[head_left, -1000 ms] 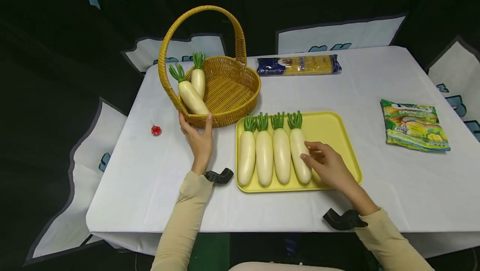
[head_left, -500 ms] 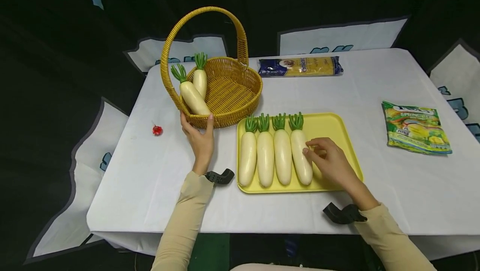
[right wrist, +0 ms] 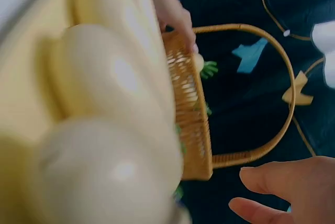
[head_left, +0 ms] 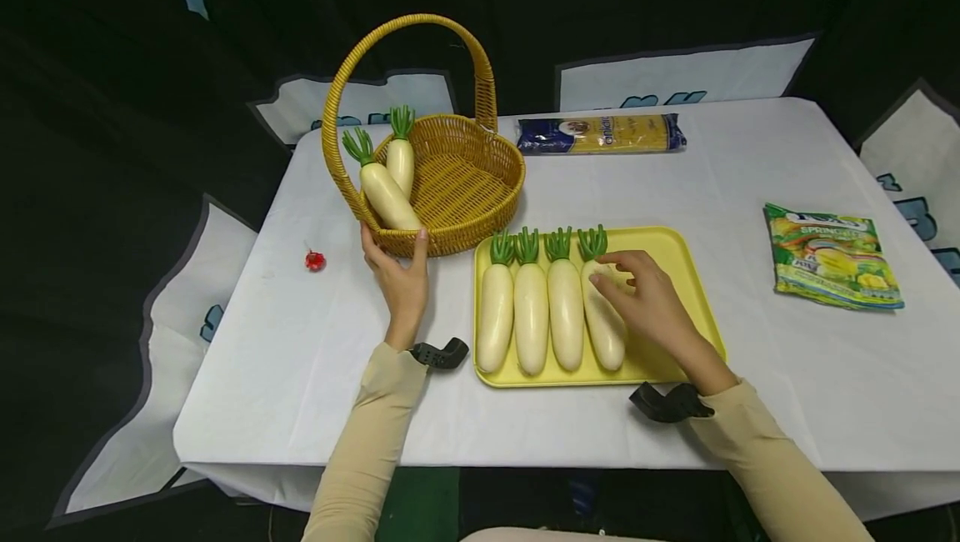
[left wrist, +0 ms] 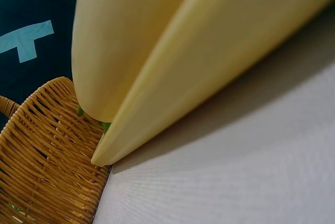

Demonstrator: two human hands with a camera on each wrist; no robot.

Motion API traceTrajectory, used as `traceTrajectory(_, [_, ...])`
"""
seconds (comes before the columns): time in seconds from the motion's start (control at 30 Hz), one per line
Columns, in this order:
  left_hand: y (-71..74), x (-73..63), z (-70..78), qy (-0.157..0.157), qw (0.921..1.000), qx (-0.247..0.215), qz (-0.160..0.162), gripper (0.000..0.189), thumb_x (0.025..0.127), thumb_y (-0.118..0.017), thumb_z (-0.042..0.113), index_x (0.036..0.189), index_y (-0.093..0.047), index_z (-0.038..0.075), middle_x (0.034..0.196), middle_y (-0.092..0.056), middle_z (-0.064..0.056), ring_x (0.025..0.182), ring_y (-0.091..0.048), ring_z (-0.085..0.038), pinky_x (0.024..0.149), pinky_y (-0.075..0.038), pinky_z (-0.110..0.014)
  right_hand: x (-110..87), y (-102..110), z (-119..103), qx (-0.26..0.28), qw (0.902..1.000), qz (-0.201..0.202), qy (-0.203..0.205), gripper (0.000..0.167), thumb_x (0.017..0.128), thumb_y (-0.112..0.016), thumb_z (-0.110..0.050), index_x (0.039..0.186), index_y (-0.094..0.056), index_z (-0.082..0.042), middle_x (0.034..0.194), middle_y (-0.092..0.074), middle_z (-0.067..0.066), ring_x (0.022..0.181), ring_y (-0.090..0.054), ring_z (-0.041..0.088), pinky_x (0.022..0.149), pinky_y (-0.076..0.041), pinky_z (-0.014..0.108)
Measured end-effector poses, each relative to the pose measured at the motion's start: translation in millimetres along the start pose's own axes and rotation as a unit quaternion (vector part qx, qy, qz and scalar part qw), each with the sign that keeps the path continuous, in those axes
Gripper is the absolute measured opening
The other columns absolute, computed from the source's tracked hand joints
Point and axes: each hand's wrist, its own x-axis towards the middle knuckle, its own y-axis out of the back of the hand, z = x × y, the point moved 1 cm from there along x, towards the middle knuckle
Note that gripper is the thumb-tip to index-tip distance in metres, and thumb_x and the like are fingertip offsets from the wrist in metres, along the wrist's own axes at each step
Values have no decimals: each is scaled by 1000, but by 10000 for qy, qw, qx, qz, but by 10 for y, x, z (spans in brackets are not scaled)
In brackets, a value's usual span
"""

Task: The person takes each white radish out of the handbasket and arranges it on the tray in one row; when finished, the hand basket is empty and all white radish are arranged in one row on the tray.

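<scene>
Right hand (head_left: 654, 304) has moved leafward over the tray's (head_left: 663, 242) rightmost radish (head_left: 606, 332), fingers parted, contact unclear; spread left hand (head_left: 406, 285) touches basket (head_left: 476, 235).

White radishes (head_left: 531, 317) (green-topped), yellow tray (head_left: 677, 252), golden-brown woven basket (head_left: 476, 233).

4 white radishes (head_left: 531, 317) — green-topped, side by side on yellow tray (head_left: 671, 248), 2 others (head_left: 390, 198) inside wicker basket (head_left: 465, 188)

Soft, even light brightens the worktop (head_left: 720, 192) in the head view; the black curtain (head_left: 90, 108) lies in gloom at upper left. In the right wrist view, glare spots the blurred radishes (right wrist: 94, 171) at lower left.
</scene>
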Motion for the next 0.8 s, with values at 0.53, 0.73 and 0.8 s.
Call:
traceTrajectory(0.53, [11,4,4,54,9999,116,93,90,80,-59,53,145,-5,20,148,-13,-11,137,-18,-21,111,-20,-41,812,-388,-854,-11,9892,56,1466,45,88,-59,-26,127,-48,-7,124,-47,14,109,-47,28,91,-41,41])
traceTrajectory(0.73, [25,-3,11,41,9997,213,61,90,81,-58,53,145,-5,20,149,-14,-11,138,-18,-22,111,-18,-42,1110,-572,-1182,-221,9832,-219,1799,51,87,-59,-30,130,-45,-7,131,-44,13,119,-45,26,99,-38,40])
traceTrajectory(0.8, [37,-9,16,28,9996,258,75,90,81,-58,52,145,-5,19,149,-14,-11,138,-18,-22,111,-17,-43,1203,-639,-1291,-286,9820,-273,1845,51,87,-58,-31,131,-45,-8,132,-44,12,121,-44,25,100,-37,39])
